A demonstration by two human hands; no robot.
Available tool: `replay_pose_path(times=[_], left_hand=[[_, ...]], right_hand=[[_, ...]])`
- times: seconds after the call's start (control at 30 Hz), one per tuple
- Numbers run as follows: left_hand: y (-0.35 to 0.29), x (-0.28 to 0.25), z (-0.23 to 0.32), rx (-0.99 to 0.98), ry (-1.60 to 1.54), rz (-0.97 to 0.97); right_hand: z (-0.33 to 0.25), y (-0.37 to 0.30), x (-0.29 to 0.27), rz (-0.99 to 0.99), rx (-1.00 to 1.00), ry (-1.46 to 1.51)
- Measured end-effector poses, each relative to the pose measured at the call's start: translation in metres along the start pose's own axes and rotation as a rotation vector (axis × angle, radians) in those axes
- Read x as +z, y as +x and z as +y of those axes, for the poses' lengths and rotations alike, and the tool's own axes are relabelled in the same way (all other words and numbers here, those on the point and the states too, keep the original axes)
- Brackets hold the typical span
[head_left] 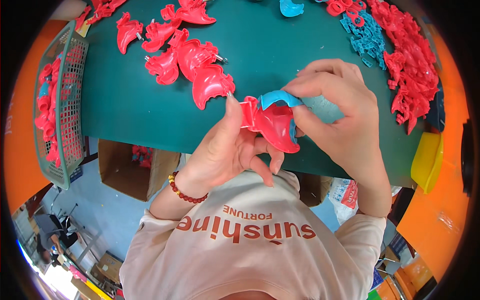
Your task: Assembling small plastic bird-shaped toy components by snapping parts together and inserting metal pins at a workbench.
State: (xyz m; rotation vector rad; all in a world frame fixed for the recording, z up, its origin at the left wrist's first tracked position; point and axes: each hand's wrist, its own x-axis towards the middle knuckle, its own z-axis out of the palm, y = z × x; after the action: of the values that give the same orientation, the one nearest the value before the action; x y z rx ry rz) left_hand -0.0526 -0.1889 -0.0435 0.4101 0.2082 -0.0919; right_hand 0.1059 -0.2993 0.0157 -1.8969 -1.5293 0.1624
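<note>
My left hand (225, 142) grips a glossy red curved plastic shell (274, 125) by its narrow end, just past the near edge of the green table. A curved blue plastic piece (279, 97) lies against the shell's upper edge, pinched between the thumb and forefinger of my right hand (340, 107). More blue shows along the shell's right side, partly behind my fingers. Beyond my left thumb, a similar red shell (212, 86) rests on the table, and several others with small metal pins (197, 57) lie farther left.
A green mesh basket (70, 115) of red parts stands at the left. Small blue clips (365, 37) and a heap of red parts (405, 60) lie at the far right. A yellow tray (427, 162) sits at the right edge. An open cardboard box (120, 172) is below the table.
</note>
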Motion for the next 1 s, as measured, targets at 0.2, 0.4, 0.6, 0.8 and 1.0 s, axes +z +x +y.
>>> replay_pose_path(times=[0.2,0.4,0.6,0.8,1.0], left_hand=[[0.001,0.007,0.003,-0.022,-0.038,-0.018],[0.002,0.004,0.003,-0.043,0.016,0.018],[0.002,0.005,0.004,-0.027,-0.065,0.029],[0.001,0.006,0.005,-0.063,0.052,0.076],[0.000,0.003,0.008,-0.069,0.041,0.072]], right_hand=[[-0.004,-0.003,0.001,-0.021,0.194,0.176],[-0.001,-0.001,0.004,0.016,0.082,0.097],[-0.003,-0.001,0.005,0.061,0.025,-0.017],[-0.006,0.001,0.009,0.082,-0.080,-0.165],[0.001,0.008,0.007,0.031,-0.246,-0.265]])
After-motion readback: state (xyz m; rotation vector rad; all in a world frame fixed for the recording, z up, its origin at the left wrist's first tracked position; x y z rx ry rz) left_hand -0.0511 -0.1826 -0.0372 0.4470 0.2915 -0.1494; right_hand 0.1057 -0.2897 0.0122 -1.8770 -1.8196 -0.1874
